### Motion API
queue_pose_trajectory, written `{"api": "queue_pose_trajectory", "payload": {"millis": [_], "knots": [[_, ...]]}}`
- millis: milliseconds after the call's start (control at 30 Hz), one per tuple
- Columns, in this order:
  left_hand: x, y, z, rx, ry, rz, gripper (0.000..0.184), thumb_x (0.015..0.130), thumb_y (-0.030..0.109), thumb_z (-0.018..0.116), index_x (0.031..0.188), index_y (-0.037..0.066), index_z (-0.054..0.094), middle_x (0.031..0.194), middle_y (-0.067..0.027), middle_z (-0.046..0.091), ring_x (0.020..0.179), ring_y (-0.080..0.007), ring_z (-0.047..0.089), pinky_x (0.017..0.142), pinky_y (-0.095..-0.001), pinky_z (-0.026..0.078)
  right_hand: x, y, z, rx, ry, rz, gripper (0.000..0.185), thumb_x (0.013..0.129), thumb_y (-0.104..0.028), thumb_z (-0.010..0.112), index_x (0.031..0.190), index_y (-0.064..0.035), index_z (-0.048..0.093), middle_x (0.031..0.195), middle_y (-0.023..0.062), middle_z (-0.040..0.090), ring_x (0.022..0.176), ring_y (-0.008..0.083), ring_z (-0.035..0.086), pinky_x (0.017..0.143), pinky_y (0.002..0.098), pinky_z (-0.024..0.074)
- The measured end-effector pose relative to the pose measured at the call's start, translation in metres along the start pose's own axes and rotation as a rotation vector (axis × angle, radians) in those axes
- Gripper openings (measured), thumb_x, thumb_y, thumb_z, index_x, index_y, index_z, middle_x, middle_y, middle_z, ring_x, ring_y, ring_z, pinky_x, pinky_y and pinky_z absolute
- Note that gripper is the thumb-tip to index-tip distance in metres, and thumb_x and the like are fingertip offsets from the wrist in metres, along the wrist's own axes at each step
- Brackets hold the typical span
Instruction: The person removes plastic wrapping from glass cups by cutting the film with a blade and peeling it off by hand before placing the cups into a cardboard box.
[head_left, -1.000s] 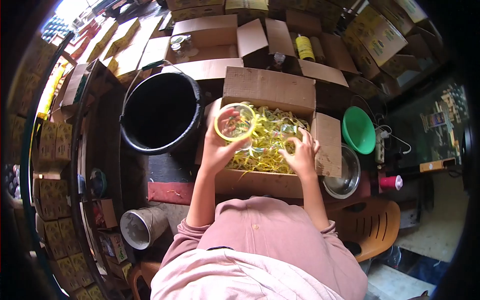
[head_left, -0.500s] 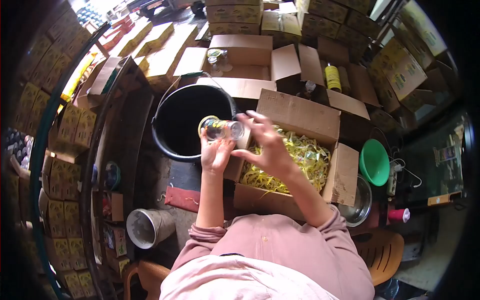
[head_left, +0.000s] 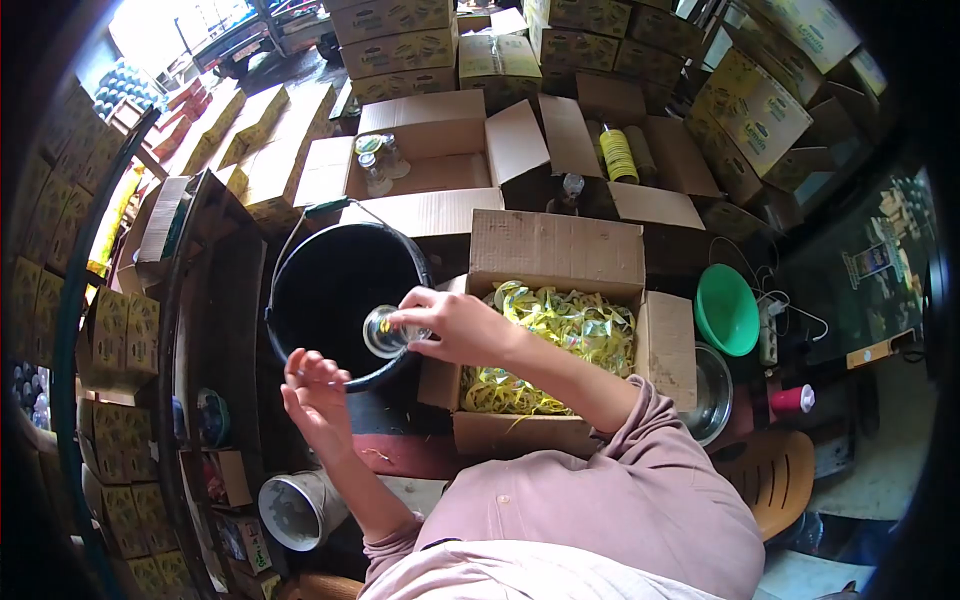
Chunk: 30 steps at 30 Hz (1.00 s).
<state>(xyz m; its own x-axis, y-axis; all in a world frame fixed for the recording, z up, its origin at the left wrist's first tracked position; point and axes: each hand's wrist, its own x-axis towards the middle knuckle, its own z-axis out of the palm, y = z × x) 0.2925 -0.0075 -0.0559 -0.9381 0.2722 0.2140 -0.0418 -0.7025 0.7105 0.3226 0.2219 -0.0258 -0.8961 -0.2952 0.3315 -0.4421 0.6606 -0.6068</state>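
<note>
My right hand (head_left: 455, 325) is closed around a clear glass container (head_left: 383, 333), tilted on its side above the near rim of the black bucket (head_left: 330, 270). The container's wide round end faces left; my fingers cover the rest, so its exact kind is unclear. Lower and to the left, my left hand (head_left: 318, 395) is raised in front of the bucket, palm up with fingers apart and nothing in it. Beneath my right forearm is an open cardboard box (head_left: 555, 245) filled with yellow and clear strips (head_left: 560, 330).
Clear glass pieces (head_left: 375, 170) stand in another open box (head_left: 425, 110) behind the bucket. A yellow stack (head_left: 618, 155) sits in a third box. To the right are a green bowl (head_left: 727, 310) and a glass bowl (head_left: 715, 395). A pale bucket (head_left: 295, 510) stands lower left.
The glass container has passed from my left hand to my right. My left hand has moved left and down, away from it. The view has shifted too.
</note>
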Motion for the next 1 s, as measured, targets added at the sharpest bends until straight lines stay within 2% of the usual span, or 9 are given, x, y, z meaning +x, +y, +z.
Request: {"api": "queue_pose_trajectory", "payload": {"millis": [167, 300, 367, 533, 667, 767, 867, 933, 1000], "knots": [[0.029, -0.017, -0.042, 0.720, 0.332, 0.259, 0.039, 0.089, 0.036, 0.047, 0.114, 0.006, 0.043, 0.098, -0.0032, 0.051, 0.084, -0.0103, 0.050, 0.070, -0.0237, 0.039, -0.014, 0.030, -0.033, 0.280, 0.618, 0.093, 0.037, 0.074, -0.015, 0.067, 0.106, -0.0014, 0.055, 0.101, 0.0144, 0.058, 0.083, 0.0200, 0.061, 0.066, 0.0309, 0.0508], [0.039, -0.034, -0.052, 1.004, 0.301, 0.330, 0.032, 0.088, 0.026, 0.049, 0.111, 0.004, 0.043, 0.095, -0.0060, 0.049, 0.079, -0.0106, 0.048, 0.068, -0.0232, 0.038, -0.046, 0.096, -0.118, -0.128, 1.044, 0.333, 0.029, 0.073, -0.019, 0.066, 0.095, -0.0003, 0.060, 0.083, 0.0115, 0.063, 0.064, 0.0143, 0.059, 0.053, 0.0246, 0.0476], [0.041, -0.039, -0.051, 1.096, 0.301, 0.322, 0.030, 0.087, 0.023, 0.051, 0.109, 0.004, 0.044, 0.093, -0.0059, 0.050, 0.078, -0.0107, 0.047, 0.068, -0.0231, 0.038, -0.062, 0.127, -0.156, -0.327, 1.015, 0.493, 0.033, 0.074, -0.018, 0.066, 0.100, 0.0005, 0.060, 0.086, 0.0116, 0.063, 0.058, 0.0110, 0.055, 0.051, 0.0246, 0.0459], [0.043, -0.044, -0.044, 1.209, 0.341, 0.305, 0.027, 0.087, 0.021, 0.052, 0.106, 0.003, 0.046, 0.087, -0.0032, 0.050, 0.073, -0.0080, 0.045, 0.064, -0.0211, 0.036, -0.067, 0.235, -0.174, -0.628, 0.725, 0.546, 0.035, 0.070, -0.021, 0.069, 0.096, 0.0007, 0.061, 0.090, 0.0180, 0.062, 0.079, 0.0299, 0.061, 0.069, 0.0351, 0.0490], [0.043, -0.042, -0.037, 1.274, 0.347, 0.243, 0.026, 0.085, 0.020, 0.052, 0.105, 0.004, 0.046, 0.087, -0.0051, 0.051, 0.075, -0.0118, 0.049, 0.066, -0.0246, 0.038, -0.075, 0.306, -0.128, -0.477, 0.313, 0.713, 0.035, 0.064, -0.018, 0.071, 0.093, -0.0022, 0.061, 0.088, 0.0167, 0.062, 0.086, 0.0323, 0.058, 0.075, 0.0370, 0.0472], [0.043, -0.042, -0.033, 1.294, 0.363, 0.203, 0.025, 0.084, 0.019, 0.052, 0.104, 0.004, 0.047, 0.085, -0.0053, 0.052, 0.074, -0.0130, 0.049, 0.066, -0.0259, 0.038, -0.072, 0.312, -0.115, -0.468, 0.459, 0.666, 0.039, 0.062, -0.018, 0.072, 0.096, -0.0021, 0.060, 0.091, 0.0169, 0.061, 0.088, 0.0330, 0.058, 0.077, 0.0376, 0.0466], [0.044, -0.041, -0.032, 1.315, 0.365, 0.170, 0.024, 0.083, 0.016, 0.052, 0.103, 0.004, 0.047, 0.084, -0.0059, 0.053, 0.074, -0.0142, 0.049, 0.065, -0.0266, 0.038, -0.069, 0.314, -0.139, -0.374, 0.186, 0.881, 0.055, 0.060, -0.022, 0.075, 0.109, -0.0047, 0.056, 0.103, 0.0161, 0.059, 0.096, 0.0298, 0.057, 0.082, 0.0379, 0.0452], [0.045, -0.041, -0.031, 1.322, 0.363, 0.160, 0.025, 0.082, 0.015, 0.052, 0.103, 0.003, 0.047, 0.084, -0.0061, 0.053, 0.074, -0.0143, 0.049, 0.064, -0.0268, 0.037, -0.037, 0.266, -0.154, -0.718, 0.035, 1.062, 0.063, 0.059, -0.025, 0.077, 0.115, -0.0072, 0.053, 0.111, 0.0155, 0.055, 0.103, 0.0284, 0.054, 0.086, 0.0390, 0.0435], [0.045, -0.042, -0.030, 1.310, 0.379, 0.158, 0.022, 0.085, 0.019, 0.051, 0.101, 0.004, 0.049, 0.083, -0.0035, 0.051, 0.074, -0.0104, 0.047, 0.064, -0.0239, 0.035, -0.006, 0.261, -0.153, -0.732, 0.159, 0.909, 0.069, 0.059, -0.029, 0.077, 0.119, -0.0093, 0.049, 0.111, 0.0153, 0.053, 0.105, 0.0291, 0.051, 0.088, 0.0393, 0.0423]]}}
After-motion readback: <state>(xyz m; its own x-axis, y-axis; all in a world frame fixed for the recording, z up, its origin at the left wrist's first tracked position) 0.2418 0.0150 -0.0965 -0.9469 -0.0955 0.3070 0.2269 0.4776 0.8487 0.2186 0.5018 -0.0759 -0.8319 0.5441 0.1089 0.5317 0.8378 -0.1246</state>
